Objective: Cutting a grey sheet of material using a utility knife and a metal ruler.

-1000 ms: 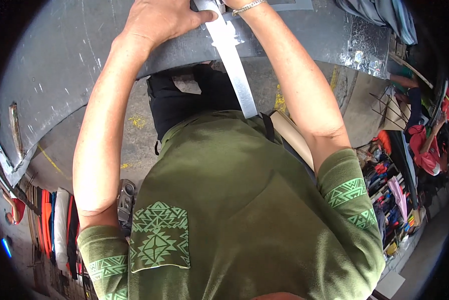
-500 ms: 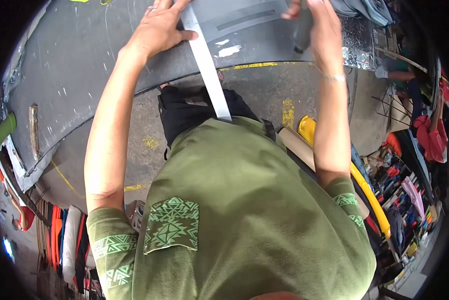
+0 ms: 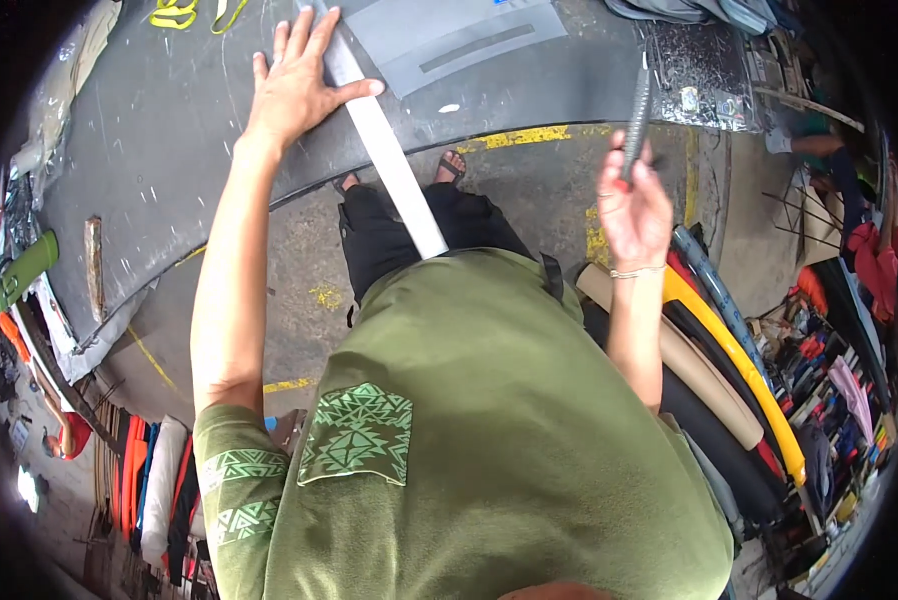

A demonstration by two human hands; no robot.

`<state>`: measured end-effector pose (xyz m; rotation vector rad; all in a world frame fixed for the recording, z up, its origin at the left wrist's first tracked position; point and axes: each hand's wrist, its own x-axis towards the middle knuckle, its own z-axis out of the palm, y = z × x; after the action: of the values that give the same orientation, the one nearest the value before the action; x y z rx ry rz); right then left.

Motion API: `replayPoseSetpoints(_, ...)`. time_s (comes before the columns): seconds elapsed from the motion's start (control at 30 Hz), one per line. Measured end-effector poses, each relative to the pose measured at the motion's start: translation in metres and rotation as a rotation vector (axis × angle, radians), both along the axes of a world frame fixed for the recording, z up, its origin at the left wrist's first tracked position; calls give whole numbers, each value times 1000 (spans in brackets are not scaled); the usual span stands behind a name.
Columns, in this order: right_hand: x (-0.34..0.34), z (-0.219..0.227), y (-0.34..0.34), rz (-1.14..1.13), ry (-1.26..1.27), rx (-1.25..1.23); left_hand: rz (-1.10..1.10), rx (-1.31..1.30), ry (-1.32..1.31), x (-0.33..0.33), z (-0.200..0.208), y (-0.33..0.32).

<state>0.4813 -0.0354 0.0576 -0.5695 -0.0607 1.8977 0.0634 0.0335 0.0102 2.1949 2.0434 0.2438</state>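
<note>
My left hand (image 3: 294, 95) lies with fingers spread on the dark table, its thumb across a long flat metal ruler (image 3: 389, 165). The ruler juts over the table's near edge toward my waist. To its right on the table is a grey sheet (image 3: 399, 30) with a darker narrow strip or slot in it. My right hand (image 3: 634, 205) is raised off the table's near edge, palm partly up, fingers closed on a dark ribbed-handled cutter knife (image 3: 640, 110). The knife points away from me; a red bit shows at its lower end.
The dark table (image 3: 179, 150) spans the far side, its near edge curving. Yellow straps (image 3: 174, 14) lie at the far left, a wooden stick (image 3: 94, 268) near the left edge. Folded grey cloth (image 3: 699, 12) sits far right. Fabric rolls (image 3: 709, 385) stand beside my right arm.
My right hand has drawn back toward me, off the table, and the knife now points away. My left hand stays on the ruler with fingers spread; the view has shifted slightly.
</note>
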Motion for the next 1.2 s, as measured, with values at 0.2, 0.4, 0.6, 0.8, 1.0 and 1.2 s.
replayPoseSetpoints(0.2, -37, 4, 8, 474, -647, 317, -17, -17, 151, -34, 11, -5)
replayPoseSetpoints(0.4, -68, 4, 79, 313, -2031, 953, 40, 181, -58, 41, -3, -17)
replayPoseSetpoints(0.6, -78, 35, 48, 563, -1761, 979, -77, -215, -20, 35, 38, 9)
replayPoseSetpoints(0.8, -97, 26, 25, 643, -1369, 620, -528, 171, -582, 22, 9, 36)
replayPoseSetpoints(1.0, -89, 4, 15, 613, -1625, 652, -58, 54, -259, 48, 34, -1)
replayPoseSetpoints(1.2, -124, 5, 24, 501, -1738, 945, 143, -45, -350, 61, 35, -14)
